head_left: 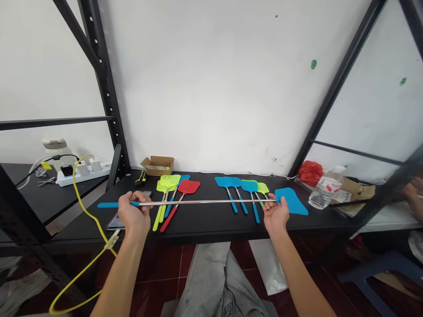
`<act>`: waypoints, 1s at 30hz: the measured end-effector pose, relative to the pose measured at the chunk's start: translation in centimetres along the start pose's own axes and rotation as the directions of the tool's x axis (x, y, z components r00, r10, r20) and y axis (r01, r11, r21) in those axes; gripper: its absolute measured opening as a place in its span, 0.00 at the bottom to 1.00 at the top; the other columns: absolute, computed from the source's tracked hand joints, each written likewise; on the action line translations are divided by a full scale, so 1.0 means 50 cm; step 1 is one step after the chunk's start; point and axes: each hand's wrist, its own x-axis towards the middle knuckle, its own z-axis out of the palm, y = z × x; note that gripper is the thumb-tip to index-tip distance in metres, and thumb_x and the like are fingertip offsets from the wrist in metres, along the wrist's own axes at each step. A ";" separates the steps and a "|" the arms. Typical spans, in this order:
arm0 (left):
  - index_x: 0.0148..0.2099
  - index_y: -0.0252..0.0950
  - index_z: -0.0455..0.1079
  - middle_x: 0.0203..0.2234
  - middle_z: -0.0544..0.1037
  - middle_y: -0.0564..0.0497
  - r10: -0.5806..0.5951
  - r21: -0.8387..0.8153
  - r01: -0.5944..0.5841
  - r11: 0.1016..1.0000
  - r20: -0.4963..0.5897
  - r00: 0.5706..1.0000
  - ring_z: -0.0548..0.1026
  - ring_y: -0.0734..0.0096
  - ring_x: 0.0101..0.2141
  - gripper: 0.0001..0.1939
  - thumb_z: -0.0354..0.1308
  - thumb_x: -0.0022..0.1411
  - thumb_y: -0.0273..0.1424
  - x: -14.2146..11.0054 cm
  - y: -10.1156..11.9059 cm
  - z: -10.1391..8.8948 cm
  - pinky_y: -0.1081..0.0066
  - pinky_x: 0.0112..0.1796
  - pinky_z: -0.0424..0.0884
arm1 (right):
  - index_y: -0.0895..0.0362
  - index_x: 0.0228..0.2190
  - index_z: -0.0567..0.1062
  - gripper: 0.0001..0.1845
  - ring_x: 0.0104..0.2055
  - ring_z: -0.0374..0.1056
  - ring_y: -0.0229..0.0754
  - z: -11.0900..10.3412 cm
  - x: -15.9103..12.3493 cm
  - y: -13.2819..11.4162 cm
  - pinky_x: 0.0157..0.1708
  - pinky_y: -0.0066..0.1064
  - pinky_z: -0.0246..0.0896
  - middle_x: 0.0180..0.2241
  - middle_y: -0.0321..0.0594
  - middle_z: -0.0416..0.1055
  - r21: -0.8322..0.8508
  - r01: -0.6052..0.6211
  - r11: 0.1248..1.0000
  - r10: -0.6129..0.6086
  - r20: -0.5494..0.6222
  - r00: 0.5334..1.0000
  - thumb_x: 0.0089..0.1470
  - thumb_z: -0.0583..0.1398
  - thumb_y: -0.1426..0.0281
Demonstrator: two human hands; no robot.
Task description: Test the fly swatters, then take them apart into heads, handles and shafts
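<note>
I hold a blue fly swatter with a long extended metal rod (205,202) level above the black table (211,226). My left hand (134,213) is closed round its blue handle end. My right hand (276,213) pinches the rod beside the blue swatter head (292,201). Under the rod lie yellow-green, blue and red swatters (175,189) on the left. A group of blue and green swatters (243,187) lies right of centre.
A phone (116,221) lies under my left hand. A small cardboard box (158,165) sits at the back, a water bottle (325,187) and red bag (310,172) at right. A yellow cable (86,207) and power strip (82,171) are at left. Another person's hand (413,193) shows at far right.
</note>
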 end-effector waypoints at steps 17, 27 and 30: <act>0.16 0.38 0.55 0.08 0.51 0.57 -0.010 -0.111 0.017 0.994 0.066 0.998 0.51 0.78 0.13 0.19 0.46 0.59 0.33 -0.024 -0.004 0.035 0.73 0.18 0.51 | 0.57 0.24 0.70 0.24 0.17 0.48 0.33 0.011 -0.025 -0.008 0.20 0.29 0.46 0.15 0.30 0.51 0.067 0.029 0.997 -0.024 -0.066 0.998 0.64 0.44 0.60; 0.20 0.38 0.56 0.09 0.52 0.60 -0.169 -0.046 0.185 0.982 0.239 0.956 0.50 0.79 0.12 0.17 0.47 0.60 0.36 -0.119 -0.067 0.135 0.74 0.18 0.54 | 0.57 0.27 0.72 0.22 0.17 0.50 0.33 0.080 -0.108 0.057 0.19 0.27 0.47 0.14 0.29 0.53 0.045 -0.061 0.997 0.059 0.052 0.997 0.60 0.51 0.54; 0.21 0.37 0.60 0.09 0.53 0.60 -0.205 0.028 0.205 0.978 0.268 0.941 0.51 0.80 0.12 0.15 0.50 0.59 0.36 -0.103 -0.058 0.119 0.75 0.18 0.54 | 0.58 0.28 0.73 0.21 0.17 0.50 0.32 0.079 -0.099 0.038 0.19 0.27 0.48 0.15 0.29 0.54 0.062 -0.078 0.995 0.072 0.085 0.994 0.61 0.51 0.57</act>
